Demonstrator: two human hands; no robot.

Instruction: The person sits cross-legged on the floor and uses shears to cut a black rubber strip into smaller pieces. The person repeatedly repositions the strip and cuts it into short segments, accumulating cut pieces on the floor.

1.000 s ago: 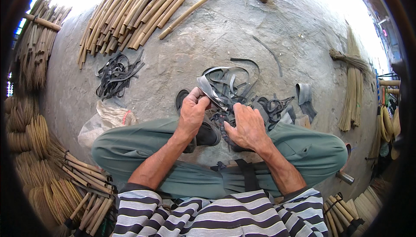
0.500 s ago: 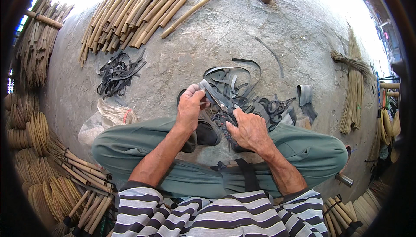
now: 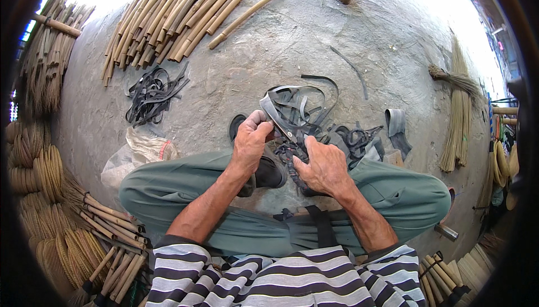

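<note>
In front of my crossed legs, my right hand (image 3: 324, 165) grips the dark, wrapped handles of a pair of scissors (image 3: 292, 140). The blades point up and to the left, toward a grey rubber strip (image 3: 269, 106). My left hand (image 3: 251, 138) pinches this strip between thumb and fingers, close beside the blades. How far the blades are parted is hard to make out. Beyond both hands, loose black rubber strips (image 3: 321, 91) curl on the floor. More dark scraps (image 3: 359, 138) lie just past my right hand.
Bamboo poles (image 3: 185, 18) are stacked at the far left, above a tangle of black strips (image 3: 154, 96). A pale woven sack (image 3: 147, 150) lies by my left knee. A short wide rubber piece (image 3: 396, 130) and a bundle of thin sticks (image 3: 457, 116) are on the right.
My left hand has shifted slightly right along the strip, closer to the scissors. More of the strip now shows beyond its fingers. My right hand has barely moved.
</note>
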